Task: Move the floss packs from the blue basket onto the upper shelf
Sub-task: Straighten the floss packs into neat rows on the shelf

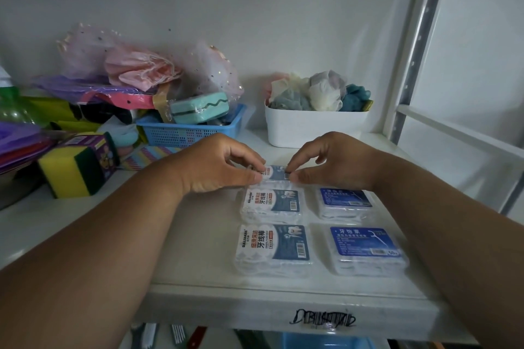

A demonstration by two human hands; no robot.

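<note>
Both hands pinch one clear plastic floss pack with a blue-and-white label (pixel 276 174) on the white upper shelf (pixel 198 238).
Left hand (pixel 219 167) and right hand (pixel 330 163) arch knuckles-up, thumb and fingertips nipping opposite ends; four more packs lie just in front.

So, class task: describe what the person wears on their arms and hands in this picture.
Nothing is worn: both forearms are bare as far as the frame shows, with no sleeve in view. The left hand and right hand show no glove, ring, watch or bracelet.
</note>
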